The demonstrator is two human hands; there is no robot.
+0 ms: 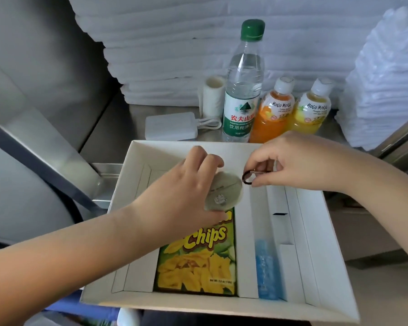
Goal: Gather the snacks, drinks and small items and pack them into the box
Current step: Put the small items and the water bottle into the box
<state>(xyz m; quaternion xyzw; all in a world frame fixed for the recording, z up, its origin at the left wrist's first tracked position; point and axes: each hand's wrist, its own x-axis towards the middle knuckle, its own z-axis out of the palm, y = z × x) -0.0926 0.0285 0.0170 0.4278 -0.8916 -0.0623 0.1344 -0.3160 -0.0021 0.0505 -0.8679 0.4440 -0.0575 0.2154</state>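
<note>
Toward the far end of the box (330, 250), our left hand (186, 191) grips a round case (225, 192) over the chips packet (198, 260)'s top edge, and our right hand (299, 161) pinches a small dark loop (246, 179) just beside it. Released carelessly, the thin loop could slip under a divider (244, 243), we judge. The case looks smooth, pale green.

A divided box (210, 307) sits at the near edge of the tabletop (118, 128). A chips packet (198, 255) lies in its middle compartment, and a small packet (266, 271) lies in the narrow compartment to the right. Over the chips' far end the left hand (186, 189) holds a round pouch (224, 191). Just to its right, the right hand (299, 161) pinches a hair tie (246, 178). Beyond the box, from left to right, are a power bank (170, 125), a roll (212, 97) behind it, a water bottle (243, 95), and two Mogu Mogu bottles (273, 111) (311, 111). Stacked sheets (198, 55) lie farthest back.
</note>
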